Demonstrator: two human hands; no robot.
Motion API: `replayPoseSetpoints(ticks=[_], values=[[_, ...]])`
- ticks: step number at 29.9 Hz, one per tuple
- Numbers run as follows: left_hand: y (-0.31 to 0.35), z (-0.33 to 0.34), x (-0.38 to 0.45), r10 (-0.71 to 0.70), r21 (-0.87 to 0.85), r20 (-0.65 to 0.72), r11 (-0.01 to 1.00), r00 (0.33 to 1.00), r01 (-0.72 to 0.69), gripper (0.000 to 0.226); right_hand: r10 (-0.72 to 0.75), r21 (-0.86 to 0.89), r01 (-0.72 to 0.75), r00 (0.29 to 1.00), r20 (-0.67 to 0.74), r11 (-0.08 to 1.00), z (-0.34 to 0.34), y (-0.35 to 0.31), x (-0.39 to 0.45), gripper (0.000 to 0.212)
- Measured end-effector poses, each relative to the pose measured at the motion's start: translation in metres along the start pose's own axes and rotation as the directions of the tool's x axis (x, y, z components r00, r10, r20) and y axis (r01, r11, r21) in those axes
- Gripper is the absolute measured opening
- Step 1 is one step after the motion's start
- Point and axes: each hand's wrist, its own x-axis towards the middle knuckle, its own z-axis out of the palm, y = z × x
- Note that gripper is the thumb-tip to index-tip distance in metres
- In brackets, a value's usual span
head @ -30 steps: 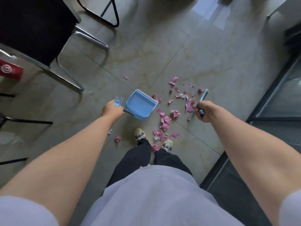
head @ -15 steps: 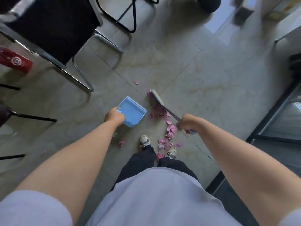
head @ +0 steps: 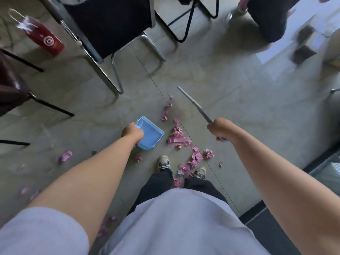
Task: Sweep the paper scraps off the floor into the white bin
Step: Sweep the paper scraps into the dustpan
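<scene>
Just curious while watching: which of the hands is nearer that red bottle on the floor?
Left. The left hand holds the dustpan, below-right of the red bottle. The right hand, gripping the brush, is farther right.

Dustpan (head: pixel 150 134) handle hidden under left hand (head: pixel 132 133); brush (head: pixel 195 106) head motion-blurred; red bottle (head: pixel 43 38) smeared.

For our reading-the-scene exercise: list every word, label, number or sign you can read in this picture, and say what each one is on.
Red bottle lying on the floor at upper left: a white circular logo that looks like a "C" inside a ring; the small print under it is too blurred to read.
Blue dustpan, brush, paper scraps, shoes: no readable text.
</scene>
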Motion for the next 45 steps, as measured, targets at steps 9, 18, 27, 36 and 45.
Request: replayPoseSetpoints(ticks=[9,18,27,36,45], values=[[-0.048,-0.009,-0.027,-0.114,-0.190,0.000,0.975,0.993,0.112,0.010,0.026,0.116,-0.032,0.999,0.047,0.993,0.012,-0.027,0.061,0.035],[-0.041,0.032,-0.088,-0.227,-0.296,-0.076,0.935,0.971,0.195,0.014,-0.227,-0.337,0.253,0.967,0.114,0.907,0.019,0.026,0.045,0.047],[-0.018,0.085,-0.146,-0.335,-0.379,-0.219,0.895,0.916,0.236,0.011,-0.373,-0.564,0.422,0.904,0.208,0.710,-0.041,0.067,0.036,0.020],[-0.030,0.095,-0.156,-0.465,-0.593,-0.196,0.757,0.863,0.274,0.040,-0.406,-0.376,0.384,0.913,0.021,0.843,-0.050,0.062,0.068,0.033],[-0.053,0.099,-0.154,-0.478,-0.664,-0.173,0.702,0.861,0.257,0.014,-0.352,-0.081,0.346,0.931,-0.091,0.935,-0.050,-0.010,0.109,0.031]])
